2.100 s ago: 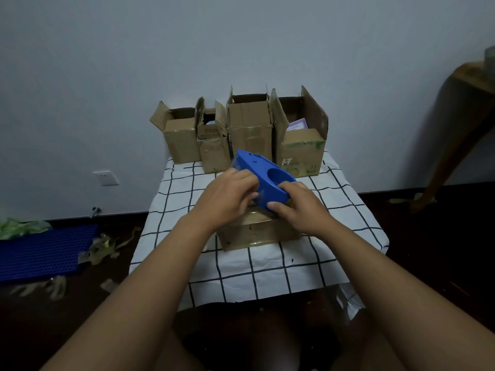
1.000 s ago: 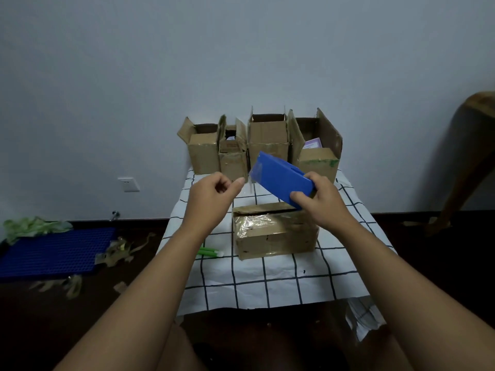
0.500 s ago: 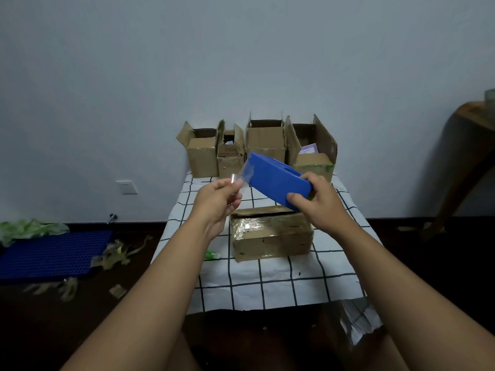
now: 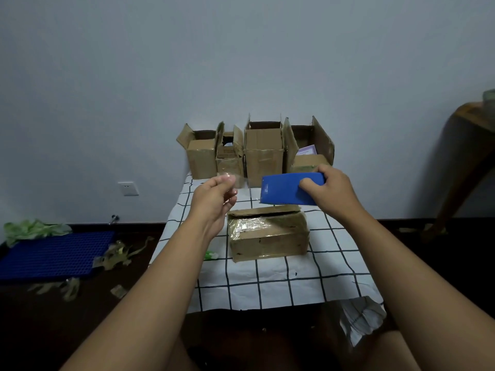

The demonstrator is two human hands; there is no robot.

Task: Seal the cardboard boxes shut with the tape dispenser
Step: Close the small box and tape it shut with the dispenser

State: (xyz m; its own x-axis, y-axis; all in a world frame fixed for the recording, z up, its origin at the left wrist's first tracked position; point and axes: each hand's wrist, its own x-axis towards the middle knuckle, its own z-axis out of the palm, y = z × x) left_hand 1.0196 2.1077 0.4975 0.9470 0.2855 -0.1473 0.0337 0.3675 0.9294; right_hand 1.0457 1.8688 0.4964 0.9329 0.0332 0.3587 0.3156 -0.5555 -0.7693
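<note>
The right hand (image 4: 330, 190) grips the blue tape dispenser (image 4: 288, 190) above the closed box (image 4: 267, 232) on the checked cloth (image 4: 267, 285). The left hand (image 4: 214, 199) pinches a clear tape end (image 4: 227, 176). Four open boxes (image 4: 263, 153) line the wall behind; one green marker (image 4: 211, 255) peeks out beside the left wrist.

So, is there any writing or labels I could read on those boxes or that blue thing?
None is legible.
Blue tape dispenser: small pale marks near its left end, too blurred to read.
Rightmost open box: a purple-edged card inside, print too small.
Taped box: no readable print.
</note>
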